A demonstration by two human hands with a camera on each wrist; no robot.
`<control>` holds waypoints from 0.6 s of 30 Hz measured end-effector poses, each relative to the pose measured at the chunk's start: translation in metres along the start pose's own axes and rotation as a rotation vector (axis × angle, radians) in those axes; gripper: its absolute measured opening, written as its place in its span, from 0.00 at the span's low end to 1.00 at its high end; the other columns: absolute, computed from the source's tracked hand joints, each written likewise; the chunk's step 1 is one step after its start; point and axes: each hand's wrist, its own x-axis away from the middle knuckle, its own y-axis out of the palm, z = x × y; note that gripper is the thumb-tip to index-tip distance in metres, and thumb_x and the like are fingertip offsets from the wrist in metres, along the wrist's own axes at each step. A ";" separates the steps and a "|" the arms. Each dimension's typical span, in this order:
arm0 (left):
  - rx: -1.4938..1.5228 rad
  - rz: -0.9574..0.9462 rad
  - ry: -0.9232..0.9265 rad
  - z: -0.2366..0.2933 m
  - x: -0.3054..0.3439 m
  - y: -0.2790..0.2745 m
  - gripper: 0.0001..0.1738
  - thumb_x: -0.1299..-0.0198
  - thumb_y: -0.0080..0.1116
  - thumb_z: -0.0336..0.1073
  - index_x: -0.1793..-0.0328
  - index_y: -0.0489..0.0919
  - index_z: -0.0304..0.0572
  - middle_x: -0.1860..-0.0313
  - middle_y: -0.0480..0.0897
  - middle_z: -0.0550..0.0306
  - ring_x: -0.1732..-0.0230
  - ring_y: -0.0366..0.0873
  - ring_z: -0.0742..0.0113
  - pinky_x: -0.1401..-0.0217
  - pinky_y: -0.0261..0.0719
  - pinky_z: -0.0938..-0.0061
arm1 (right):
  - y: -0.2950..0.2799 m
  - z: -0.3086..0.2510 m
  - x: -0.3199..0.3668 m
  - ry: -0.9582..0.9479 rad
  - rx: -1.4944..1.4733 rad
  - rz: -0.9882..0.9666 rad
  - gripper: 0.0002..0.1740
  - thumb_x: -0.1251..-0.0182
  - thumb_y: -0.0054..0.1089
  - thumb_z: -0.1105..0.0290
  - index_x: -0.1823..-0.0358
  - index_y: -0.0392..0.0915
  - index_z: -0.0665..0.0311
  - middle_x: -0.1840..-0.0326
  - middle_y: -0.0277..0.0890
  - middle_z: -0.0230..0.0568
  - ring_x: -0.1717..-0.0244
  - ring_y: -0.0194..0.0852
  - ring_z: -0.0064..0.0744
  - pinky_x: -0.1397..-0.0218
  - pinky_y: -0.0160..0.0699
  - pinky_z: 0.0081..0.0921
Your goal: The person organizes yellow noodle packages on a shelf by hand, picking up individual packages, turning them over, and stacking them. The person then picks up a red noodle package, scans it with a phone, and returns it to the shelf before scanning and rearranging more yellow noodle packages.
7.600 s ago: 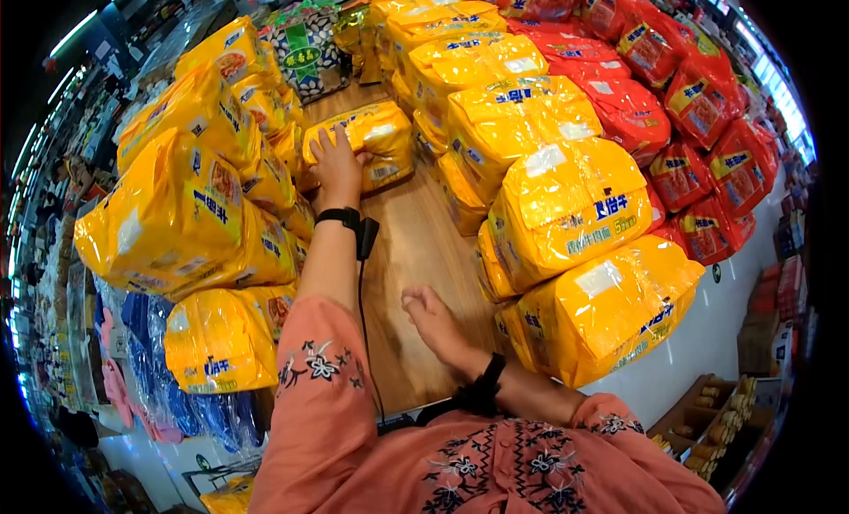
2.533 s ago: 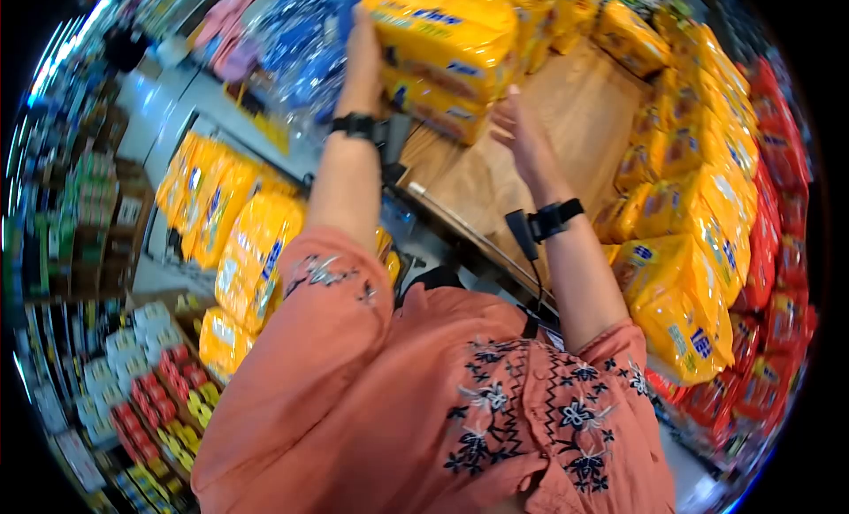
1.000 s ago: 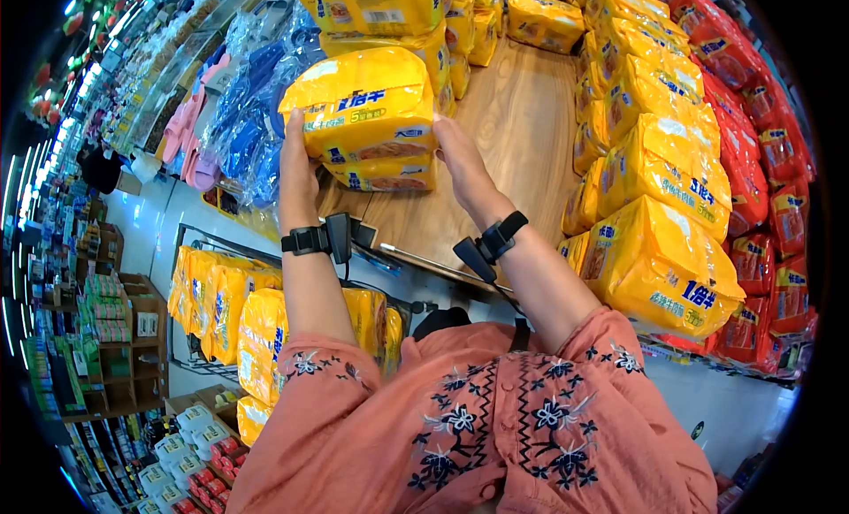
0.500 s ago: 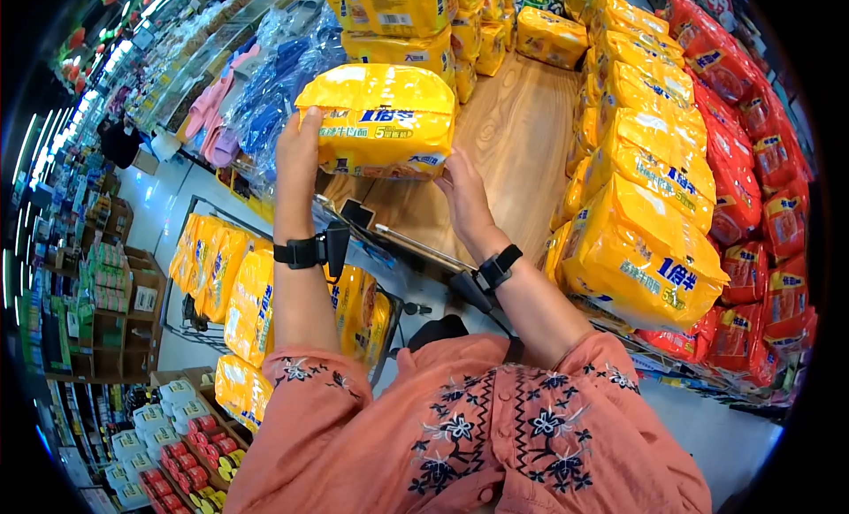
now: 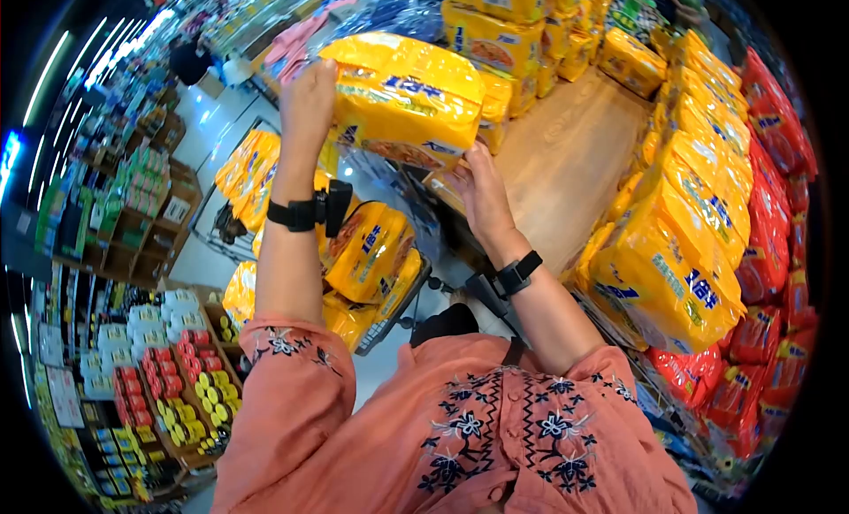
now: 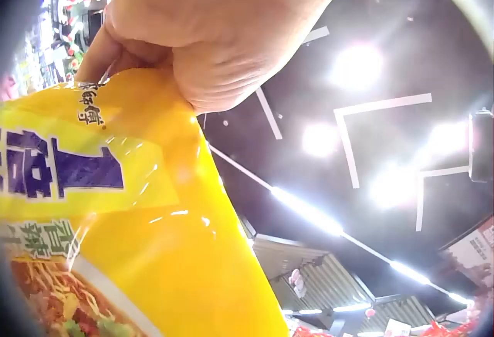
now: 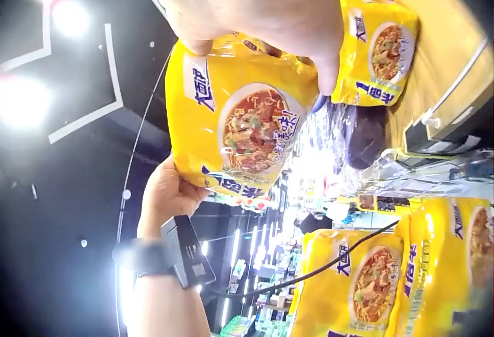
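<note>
Both hands hold a yellow multipack of instant noodles point(image 5: 407, 94) up beyond the table's left edge. My left hand point(image 5: 308, 103) grips its left end; in the left wrist view the thumb and fingers pinch the wrapper close by the printed front. At the lower right corner my right hand point(image 5: 486, 191) holds the pack, its thumb and fingers on either side of the end in the right wrist view. A bowl of noodles is printed on that end point(image 7: 251, 125). Below the left forearm, more yellow noodle packs point(image 5: 370, 249) lie in a wire shopping cart point(image 5: 416, 289).
Stacks of yellow packs line both sides of the wooden table point(image 5: 566, 152), with one pack point(image 5: 633, 61) at its far end. Red noodle packs point(image 5: 769, 213) are piled at the right. A box shelf point(image 5: 159, 222) and canned goods point(image 5: 177, 381) stand at the left.
Earlier the left hand rested on a pack lying on the table. Half a second ago both hands held a pack over the table's front; it has moved left, toward the cart. The view has turned left.
</note>
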 end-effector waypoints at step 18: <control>-0.812 0.401 -0.455 -0.323 -0.085 -0.180 0.23 0.27 0.43 0.45 0.51 0.85 0.36 0.49 0.86 0.40 0.50 0.83 0.41 0.49 0.78 0.51 | 0.021 0.037 -0.078 0.268 0.284 -0.094 0.32 0.22 0.51 0.54 0.27 0.61 0.68 0.35 0.73 0.52 0.35 0.73 0.38 0.32 0.73 0.32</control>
